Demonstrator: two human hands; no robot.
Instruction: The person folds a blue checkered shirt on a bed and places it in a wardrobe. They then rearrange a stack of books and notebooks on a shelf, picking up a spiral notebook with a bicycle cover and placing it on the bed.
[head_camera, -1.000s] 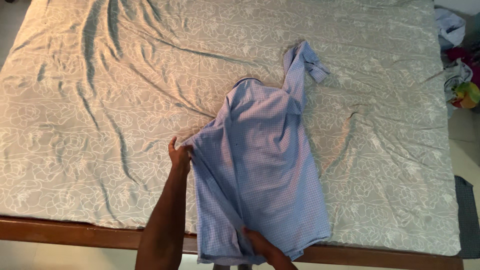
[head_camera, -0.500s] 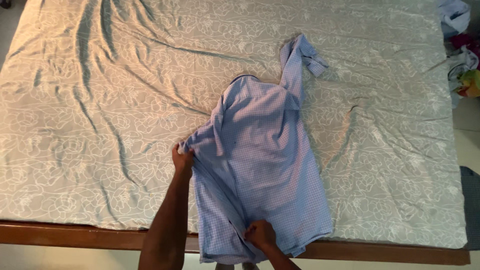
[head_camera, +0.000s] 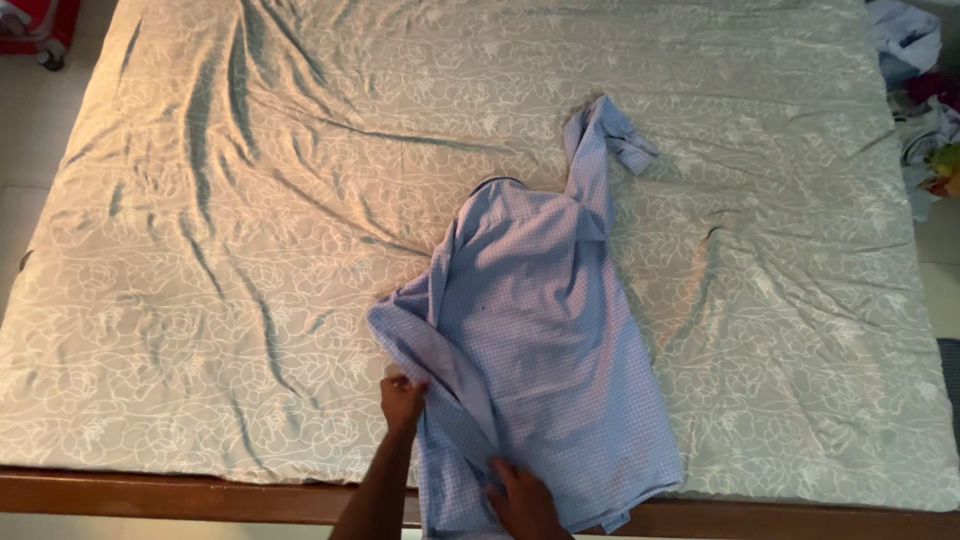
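A light blue checked shirt lies face down on a bed, collar toward the far side, one sleeve stretched up and to the right. Its hem hangs over the near wooden edge. My left hand pinches the shirt's left side edge, low down beside a folded-in strip of cloth. My right hand rests flat on the hem area near the bed's front edge, fingers spread on the fabric.
The bed is covered by a wrinkled grey sheet with a white flower pattern. A brown wooden frame runs along the near side. Crumpled clothes lie off the bed's right side; a red object sits top left.
My left hand slid down the shirt's left edge toward me. My right hand went from pinching the hem to lying flat on it. The view shifted slightly.
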